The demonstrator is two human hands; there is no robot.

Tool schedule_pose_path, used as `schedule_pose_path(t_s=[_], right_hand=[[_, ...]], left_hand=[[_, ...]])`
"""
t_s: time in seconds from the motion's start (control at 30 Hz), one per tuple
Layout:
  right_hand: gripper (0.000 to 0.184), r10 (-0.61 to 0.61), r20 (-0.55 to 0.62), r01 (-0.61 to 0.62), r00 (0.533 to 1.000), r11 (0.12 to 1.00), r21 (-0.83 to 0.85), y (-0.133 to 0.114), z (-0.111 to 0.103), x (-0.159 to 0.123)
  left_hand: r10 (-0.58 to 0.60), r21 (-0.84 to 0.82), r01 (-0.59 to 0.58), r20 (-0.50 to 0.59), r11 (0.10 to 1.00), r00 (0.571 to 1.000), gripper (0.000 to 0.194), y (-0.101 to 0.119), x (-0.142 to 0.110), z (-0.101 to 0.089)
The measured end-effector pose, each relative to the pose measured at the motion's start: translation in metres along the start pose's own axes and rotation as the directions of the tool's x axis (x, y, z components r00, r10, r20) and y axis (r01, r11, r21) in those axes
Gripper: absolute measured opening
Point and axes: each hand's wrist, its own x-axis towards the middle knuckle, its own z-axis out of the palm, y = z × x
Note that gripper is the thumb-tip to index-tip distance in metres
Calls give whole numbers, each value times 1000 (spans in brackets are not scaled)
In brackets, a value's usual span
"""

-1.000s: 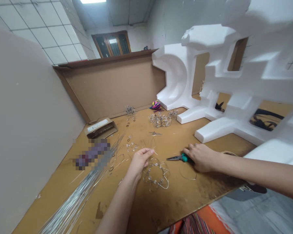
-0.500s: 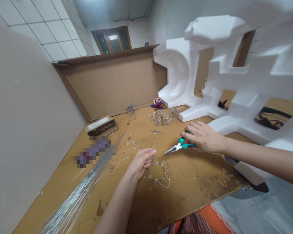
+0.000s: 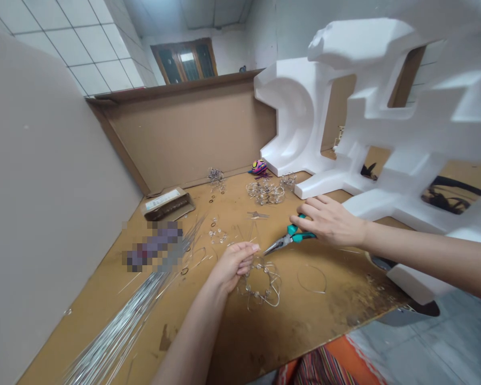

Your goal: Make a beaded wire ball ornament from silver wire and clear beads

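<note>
My left hand is closed on the top edge of a beaded wire ring, which rests on the tan worktop. My right hand grips needle-nose pliers with teal handles, their tips pointing down-left. The tips stand close to my left fingers, and I cannot see them touching the wire. A loose loop of thin wire lies on the worktop below my right hand.
A bundle of long silver wires lies at the left, beside a pixelated object. Further back are a cardboard box, tangled wire-and-bead pieces and a colourful small object. Large white foam packing stands at the right.
My right hand has carried the pliers left and forward, bringing their tips closer to my left hand. The ring stays in my left hand, and the whole view has shifted slightly.
</note>
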Motion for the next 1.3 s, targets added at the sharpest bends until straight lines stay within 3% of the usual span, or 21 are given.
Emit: schedule_pose_path(t_s=[0.5,0.63,0.7,0.77,0.83,0.9,1.2,1.3], right_hand=[[24,-14,-3,14,1000,998,63,-1,0,-1],[20,30,144,-60,989,976,209,-3,-4,2],[17,64,334,-177,940,931,320,-3,-7,5],[17,61,518,-307,853,861,405,-2,-12,8],[20,36,606,-378,795,811,447,2,-17,10],[24,38,623,-397,781,801,448,7,-20,11],[31,49,616,-393,786,809,438,25,-16,-1],[32,65,499,-321,864,834,448,22,-13,-5]], left_hand=[[5,5,-5,-15,1000,1000,30,-2,1,-1],[114,130,-96,-139,987,984,32,-4,1,5],[163,221,-115,-214,968,963,32,-5,1,10],[194,272,-123,-252,954,948,33,-7,1,15],[204,282,-132,-244,950,948,33,-6,0,16],[200,272,-139,-212,952,957,32,-4,0,15],[135,502,-127,21,855,991,31,2,-8,6],[118,502,-121,38,856,992,31,0,-10,8]])
